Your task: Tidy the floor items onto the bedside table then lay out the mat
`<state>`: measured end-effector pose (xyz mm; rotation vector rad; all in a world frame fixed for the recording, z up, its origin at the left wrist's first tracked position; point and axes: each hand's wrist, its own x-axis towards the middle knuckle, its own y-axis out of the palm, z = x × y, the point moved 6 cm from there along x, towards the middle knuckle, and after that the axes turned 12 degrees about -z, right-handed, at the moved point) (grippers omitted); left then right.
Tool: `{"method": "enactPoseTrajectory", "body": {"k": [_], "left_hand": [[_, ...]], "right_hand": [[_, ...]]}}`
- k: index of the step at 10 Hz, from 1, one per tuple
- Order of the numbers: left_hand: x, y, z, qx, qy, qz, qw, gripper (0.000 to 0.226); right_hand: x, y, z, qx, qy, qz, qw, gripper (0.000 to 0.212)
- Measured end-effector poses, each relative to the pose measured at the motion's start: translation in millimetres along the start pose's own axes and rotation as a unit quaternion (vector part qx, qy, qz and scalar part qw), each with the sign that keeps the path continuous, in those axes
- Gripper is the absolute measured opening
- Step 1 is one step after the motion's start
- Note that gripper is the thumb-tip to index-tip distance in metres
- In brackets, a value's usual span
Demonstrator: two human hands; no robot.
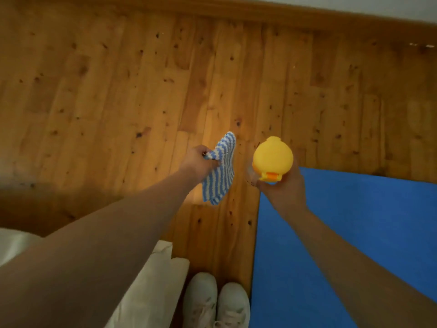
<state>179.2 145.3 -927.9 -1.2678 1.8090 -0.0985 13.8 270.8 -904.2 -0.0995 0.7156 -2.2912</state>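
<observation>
While I stand on the wooden floor [118, 91] looking down from my head camera, both of my arms reach out in front of me, each hand carrying one thing above the boards.

My left hand [199, 159] pinches a striped cloth [221, 171] by one edge, fingers curled round the bunched fabric. It is a small, soft piece with narrow blue and white bands, and it hangs loosely from my grip with its lower corner drooping toward the floor. I can read no label or writing on it.

My right hand [282, 190] grips a yellow duck toy [273, 158] from below, fingers wrapped round its base. The toy is rounded and smooth, bright yellow, with an orange beak facing back toward me. It bears no brand or lettering that I can make out.

The cloth and the duck are held just beside each other, not touching.

A blue mat [354, 245] lies flat on the floor toward the right edge, beneath my right forearm. My white shoes [216, 301] stand together on the boards at the mat's left edge. White bedding [151, 287] fills the lower left corner under my left arm. A wooden skirting board [260, 15] runs along the far edge of the floor.
</observation>
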Motion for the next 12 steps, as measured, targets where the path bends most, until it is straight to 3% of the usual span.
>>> {"method": "enactPoseTrajectory", "body": {"k": [4, 5, 7, 9, 12], "left_hand": [[42, 70, 78, -0.149, -0.147, 0.025, 0.978, 0.008], [55, 65, 111, -0.102, -0.155, -0.020, 0.983, 0.033], [67, 38, 149, 0.041, -0.158, -0.110, 0.980, 0.036], [66, 34, 153, 0.085, -0.155, -0.091, 0.980, 0.045], [33, 11, 101, 0.050, -0.122, -0.052, 0.990, 0.055]], "right_hand": [[-3, 40, -97, -0.011, 0.064, -0.027, 0.997, 0.076], [-10, 48, -107, -0.011, 0.063, -0.016, 0.998, 0.076], [-18, 53, -115, -0.017, 0.054, -0.020, 0.998, 0.071], [-26, 54, -124, 0.000, 0.088, -0.022, 0.996, 0.086], [-34, 33, -86, -0.046, 0.093, 0.024, 0.994, 0.101]]}}
